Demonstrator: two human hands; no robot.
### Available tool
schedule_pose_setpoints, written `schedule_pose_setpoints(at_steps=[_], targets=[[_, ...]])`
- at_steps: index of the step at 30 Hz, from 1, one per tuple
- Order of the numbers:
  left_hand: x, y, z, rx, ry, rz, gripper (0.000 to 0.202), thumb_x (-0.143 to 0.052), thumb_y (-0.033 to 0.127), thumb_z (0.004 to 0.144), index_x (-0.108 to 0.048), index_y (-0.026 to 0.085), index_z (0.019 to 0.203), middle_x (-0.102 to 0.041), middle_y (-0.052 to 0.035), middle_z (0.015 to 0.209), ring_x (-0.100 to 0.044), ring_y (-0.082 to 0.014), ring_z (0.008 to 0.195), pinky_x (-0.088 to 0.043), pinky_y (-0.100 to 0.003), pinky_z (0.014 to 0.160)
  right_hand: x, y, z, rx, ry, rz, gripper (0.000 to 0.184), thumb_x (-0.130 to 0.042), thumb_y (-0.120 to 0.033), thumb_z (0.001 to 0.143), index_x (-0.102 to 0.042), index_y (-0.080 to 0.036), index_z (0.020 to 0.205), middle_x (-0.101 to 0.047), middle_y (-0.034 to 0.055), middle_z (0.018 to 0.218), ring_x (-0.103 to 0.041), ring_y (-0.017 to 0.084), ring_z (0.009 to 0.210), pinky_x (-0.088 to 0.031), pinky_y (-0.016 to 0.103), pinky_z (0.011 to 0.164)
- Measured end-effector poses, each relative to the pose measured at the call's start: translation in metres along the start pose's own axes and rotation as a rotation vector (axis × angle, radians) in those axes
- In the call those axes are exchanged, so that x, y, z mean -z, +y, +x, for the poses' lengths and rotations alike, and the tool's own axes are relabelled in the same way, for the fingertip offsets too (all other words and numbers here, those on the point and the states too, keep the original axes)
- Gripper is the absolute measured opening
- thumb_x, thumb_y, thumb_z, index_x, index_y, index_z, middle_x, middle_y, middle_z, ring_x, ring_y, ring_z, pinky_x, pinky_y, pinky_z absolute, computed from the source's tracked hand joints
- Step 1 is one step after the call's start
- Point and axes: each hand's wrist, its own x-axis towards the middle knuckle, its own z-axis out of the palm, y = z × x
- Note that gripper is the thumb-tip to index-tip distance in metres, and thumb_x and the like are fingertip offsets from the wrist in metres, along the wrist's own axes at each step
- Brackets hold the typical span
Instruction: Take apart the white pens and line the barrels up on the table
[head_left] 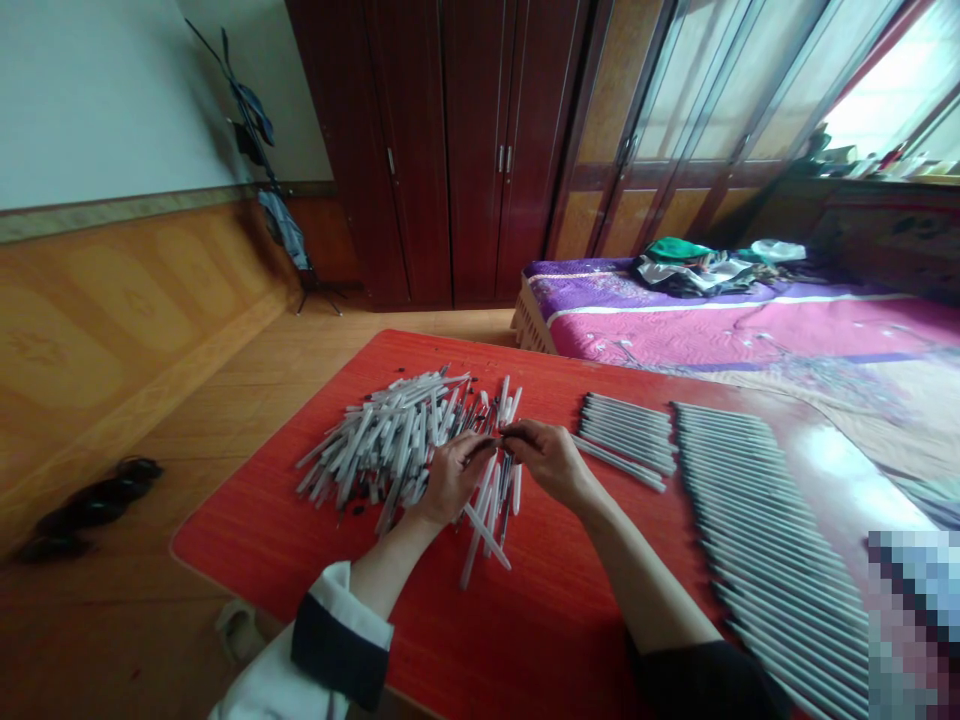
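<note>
My left hand (450, 478) and my right hand (551, 462) meet above a red table (525, 640), both pinching one thin dark-tipped pen piece (499, 438) between their fingertips. My left hand also grips several white pen barrels (484, 520) that stick out below it toward me. Just beyond and left of my hands lies a loose heap of white pen barrels and dark parts (390, 440). To the right, a short row of assembled grey pens (626, 438) lies side by side.
A long neat row of assembled pens (757, 520) runs down the table's right side. A bed with a pink and purple cover (712, 325) stands behind the table. Dark wooden wardrobes (450, 150) fill the back wall. Dark items (90, 505) lie on the floor at left.
</note>
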Motion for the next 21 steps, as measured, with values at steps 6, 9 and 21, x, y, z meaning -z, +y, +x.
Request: schedule_pose_setpoints(at_steps=[6, 9, 21], targets=[[0.0001, 0.0003, -0.0006, -0.011, 0.016, 0.003, 0.02, -0.047, 0.03, 0.088, -0.063, 0.019, 0.093, -0.064, -0.0038, 0.083, -0.06, -0.0144, 0.079, -0.047, -0.026, 0.072, 0.0022, -0.0033, -0.0002, 0.056, -0.012, -0.017, 0.022, -0.05, -0.02, 0.078, -0.069, -0.016, 0.088, -0.069, 0.0037, 0.076, -0.061, 0.015, 0.069, -0.047, 0.025, 0.064], [0.0003, -0.0017, -0.001, -0.027, 0.037, 0.037, 0.02, -0.047, 0.029, 0.088, -0.063, 0.019, 0.094, -0.064, -0.0043, 0.084, -0.061, -0.0147, 0.079, -0.048, -0.026, 0.072, 0.0024, -0.0058, -0.0001, 0.045, 0.012, -0.023, 0.022, -0.051, -0.021, 0.077, -0.068, -0.016, 0.091, -0.069, 0.0041, 0.078, -0.061, 0.015, 0.07, -0.047, 0.026, 0.065], [0.0012, -0.003, -0.0022, -0.072, 0.039, 0.111, 0.019, -0.047, 0.028, 0.088, -0.063, 0.019, 0.096, -0.066, -0.0052, 0.088, -0.061, -0.0154, 0.084, -0.048, -0.028, 0.077, 0.0029, 0.0041, 0.0014, -0.005, -0.002, 0.051, 0.02, -0.052, -0.022, 0.076, -0.068, -0.014, 0.084, -0.068, 0.0043, 0.074, -0.06, 0.014, 0.066, -0.047, 0.024, 0.061]])
